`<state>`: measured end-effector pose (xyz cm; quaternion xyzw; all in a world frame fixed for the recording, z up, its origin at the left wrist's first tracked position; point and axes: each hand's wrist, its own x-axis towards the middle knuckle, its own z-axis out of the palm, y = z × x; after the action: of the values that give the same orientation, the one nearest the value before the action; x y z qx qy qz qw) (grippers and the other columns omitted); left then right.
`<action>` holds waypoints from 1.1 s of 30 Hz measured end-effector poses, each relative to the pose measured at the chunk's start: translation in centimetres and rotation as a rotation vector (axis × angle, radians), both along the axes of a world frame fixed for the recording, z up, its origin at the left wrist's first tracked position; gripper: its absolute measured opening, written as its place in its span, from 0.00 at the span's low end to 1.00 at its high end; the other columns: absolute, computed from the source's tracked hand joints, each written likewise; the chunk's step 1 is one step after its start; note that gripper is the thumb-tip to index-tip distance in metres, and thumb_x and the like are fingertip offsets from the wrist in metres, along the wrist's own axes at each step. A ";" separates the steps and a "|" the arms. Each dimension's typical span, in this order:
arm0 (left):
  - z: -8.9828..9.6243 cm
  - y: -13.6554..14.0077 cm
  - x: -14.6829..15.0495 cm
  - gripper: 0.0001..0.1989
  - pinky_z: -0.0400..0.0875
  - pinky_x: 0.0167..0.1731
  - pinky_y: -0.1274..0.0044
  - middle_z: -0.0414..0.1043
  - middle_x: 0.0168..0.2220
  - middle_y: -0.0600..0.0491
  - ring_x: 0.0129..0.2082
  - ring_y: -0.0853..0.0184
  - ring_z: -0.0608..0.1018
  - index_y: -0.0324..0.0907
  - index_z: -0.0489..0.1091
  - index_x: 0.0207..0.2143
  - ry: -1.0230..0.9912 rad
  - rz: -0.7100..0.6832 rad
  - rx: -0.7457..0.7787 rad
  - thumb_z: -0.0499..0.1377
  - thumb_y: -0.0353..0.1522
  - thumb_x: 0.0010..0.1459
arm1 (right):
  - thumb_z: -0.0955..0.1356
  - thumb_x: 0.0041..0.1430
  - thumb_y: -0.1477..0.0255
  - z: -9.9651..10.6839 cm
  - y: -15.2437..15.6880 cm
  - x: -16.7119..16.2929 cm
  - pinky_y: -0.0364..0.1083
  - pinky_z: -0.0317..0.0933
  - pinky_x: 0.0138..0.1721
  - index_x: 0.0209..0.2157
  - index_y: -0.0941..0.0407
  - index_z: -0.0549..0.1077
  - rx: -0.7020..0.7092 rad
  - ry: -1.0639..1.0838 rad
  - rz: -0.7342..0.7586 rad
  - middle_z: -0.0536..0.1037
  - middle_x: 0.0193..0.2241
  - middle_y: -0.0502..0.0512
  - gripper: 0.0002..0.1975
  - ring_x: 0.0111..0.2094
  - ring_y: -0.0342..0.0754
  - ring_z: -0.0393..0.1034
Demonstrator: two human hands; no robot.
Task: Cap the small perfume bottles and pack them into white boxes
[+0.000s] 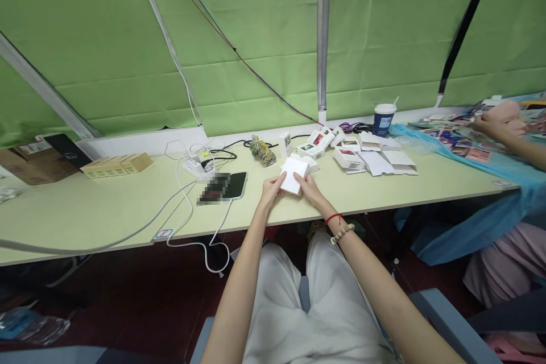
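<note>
Seated at the pale tabletop (pixel 136 200), I had one white box (pixel 293 175) out in front of me, close to the near edge. My left grip (pixel 273 189) pinched its left side, thumb laid over the blank face; my right grip (pixel 311 190) pinched the right side in much the same way. Fingers were mostly hidden underneath, so I could not be sure whether the box touched the surface below. Right wrist: red string (pixel 333 218), beaded bracelet (pixel 343 233).

Just beyond lay a loose heap of small boxes (pixel 321 138), white with printed panels. An upright box (pixel 285 145) stood at the heap's left. Unfolded white card (pixel 377 164) lay to the right, with a dark blue lidded cup (pixel 383 122) behind it.

Leftward: a phone (pixel 236 185) lying flat, then a row of pale yellow boxes (pixel 117 165), then a brown carton (pixel 40 165). Far right: another person's hand (pixel 490 125) above a blue sheet (pixel 466 168) strewn with colourful printed pieces (pixel 454 135)
</note>
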<state>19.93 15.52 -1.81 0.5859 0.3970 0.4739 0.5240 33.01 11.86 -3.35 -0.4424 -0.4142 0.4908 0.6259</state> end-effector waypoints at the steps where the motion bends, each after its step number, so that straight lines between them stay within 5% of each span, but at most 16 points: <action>1: 0.0 0.0 0.0 0.24 0.55 0.13 0.81 0.59 0.12 0.56 0.12 0.77 0.61 0.36 0.69 0.16 0.016 -0.023 0.009 0.64 0.49 0.41 | 0.65 0.53 0.61 0.0 0.0 0.0 0.45 0.67 0.19 0.47 0.55 0.61 -0.005 0.024 -0.010 0.74 0.38 0.58 0.22 0.28 0.47 0.71; 8: 0.0 -0.2 0.1 0.24 0.53 0.13 0.81 0.60 0.12 0.55 0.13 0.76 0.62 0.35 0.71 0.16 0.080 -0.104 0.028 0.63 0.49 0.41 | 0.64 0.52 0.61 0.3 -0.1 0.3 0.47 0.69 0.22 0.45 0.53 0.62 0.023 0.066 -0.055 0.73 0.38 0.56 0.20 0.34 0.50 0.71; 13: -0.4 0.0 0.3 0.23 0.58 0.14 0.82 0.69 0.35 0.48 0.18 0.78 0.66 0.36 0.75 0.32 0.116 -0.007 0.160 0.63 0.47 0.42 | 0.65 0.52 0.62 0.3 -0.1 0.8 0.50 0.66 0.43 0.44 0.54 0.64 0.086 -0.141 -0.334 0.73 0.44 0.56 0.19 0.45 0.51 0.68; 17: -1.2 0.9 0.2 0.17 0.70 0.32 0.77 0.65 0.44 0.45 0.32 0.70 0.72 0.39 0.73 0.39 0.266 0.199 0.288 0.55 0.42 0.54 | 0.62 0.55 0.61 0.6 -0.3 1.6 0.51 0.61 0.48 0.46 0.56 0.61 -0.067 -0.195 -0.675 0.70 0.48 0.62 0.19 0.49 0.53 0.66; 19: -1.4 1.2 0.1 0.13 0.67 0.44 0.70 0.65 0.46 0.45 0.43 0.64 0.71 0.40 0.73 0.38 0.419 0.236 0.378 0.52 0.37 0.57 | 0.59 0.58 0.61 0.7 -0.3 1.8 0.51 0.62 0.47 0.48 0.57 0.58 -0.123 -0.195 -0.754 0.68 0.50 0.65 0.19 0.51 0.54 0.65; 25: -1.7 0.6 0.9 0.11 0.52 0.54 0.56 0.56 0.59 0.46 0.60 0.51 0.56 0.45 0.73 0.37 0.841 0.132 0.557 0.53 0.34 0.55 | 0.57 0.59 0.60 0.6 -0.1 1.9 0.53 0.61 0.47 0.50 0.57 0.56 -0.144 -0.248 -0.733 0.68 0.50 0.66 0.20 0.50 0.55 0.65; 33: -1.9 0.8 1.0 0.22 0.51 0.55 0.55 0.50 0.63 0.47 0.61 0.49 0.55 0.46 0.65 0.52 0.879 0.036 0.559 0.54 0.38 0.54 | 0.56 0.59 0.60 -0.1 0.5 1.9 0.52 0.60 0.46 0.48 0.56 0.56 -0.099 -0.264 -0.687 0.68 0.49 0.65 0.20 0.50 0.54 0.65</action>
<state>20.90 16.36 -3.71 0.8402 0.4477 0.2801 0.1232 34.94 12.37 -3.43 -0.6449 -0.2944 0.2102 0.6733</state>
